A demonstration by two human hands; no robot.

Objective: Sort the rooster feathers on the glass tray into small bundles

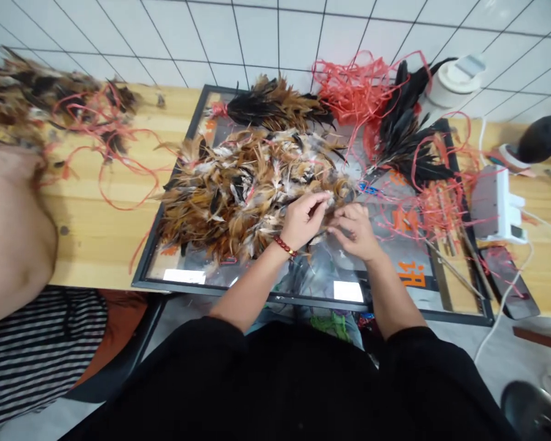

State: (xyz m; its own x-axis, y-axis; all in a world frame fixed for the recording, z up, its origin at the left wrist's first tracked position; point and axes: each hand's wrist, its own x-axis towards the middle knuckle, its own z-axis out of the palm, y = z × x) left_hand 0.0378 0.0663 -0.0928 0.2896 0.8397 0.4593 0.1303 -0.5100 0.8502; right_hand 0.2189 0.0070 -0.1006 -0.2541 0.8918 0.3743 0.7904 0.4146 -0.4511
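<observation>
A large heap of loose brown, black and whitish feathers covers the left and middle of a black-framed glass panel. At the heap's right edge, my left hand has its thumb and finger pinched together by a pale tuft; whatever lies between them is too small to name. A beaded red bracelet circles that wrist. Just to the right, my right hand is curled, thumb towards fingers, close to the feathers. What it grips, if anything, cannot be made out.
Behind the heap lies a tied feather bundle. Tangled red plastic string, black feathers, a white container, a white power strip and a phone stand right. Another person's arm rests left.
</observation>
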